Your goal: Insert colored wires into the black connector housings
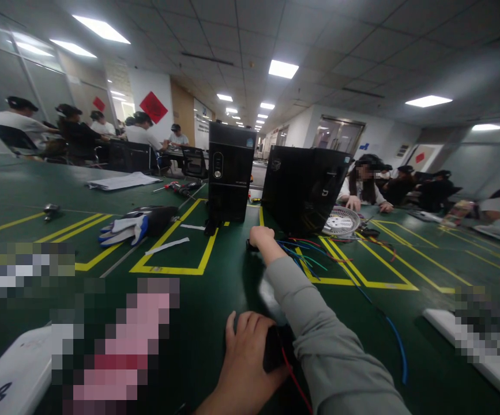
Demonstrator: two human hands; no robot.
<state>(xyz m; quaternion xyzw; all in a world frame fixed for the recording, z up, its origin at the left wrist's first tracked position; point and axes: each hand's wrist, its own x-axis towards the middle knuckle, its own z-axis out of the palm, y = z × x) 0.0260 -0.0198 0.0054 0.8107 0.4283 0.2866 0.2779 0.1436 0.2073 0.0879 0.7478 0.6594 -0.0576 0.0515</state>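
Note:
In the head view, my right hand [262, 235] reaches out in a grey sleeve, its fingers closed against the green table. A small dark thing shows under its fingers, too hidden to name. Close to me, my left hand [247, 346] is wrapped over a dark block-like object [274, 349], with a red wire [290, 363] running down beside it. Just beyond my right hand stand two black computer towers, one narrow front-on [231, 173] and one turned sideways [301, 187]. Loose blue, green and red wires [305, 256] lie right of my right hand.
Left are a blue-and-white glove [124, 229], paper strips [167, 246], hand tools [180, 188] and papers [122, 180]. A white round basket [340, 221] sits by the right tower. A long blue wire [394, 340] trails right. Another person [364, 181] sits opposite.

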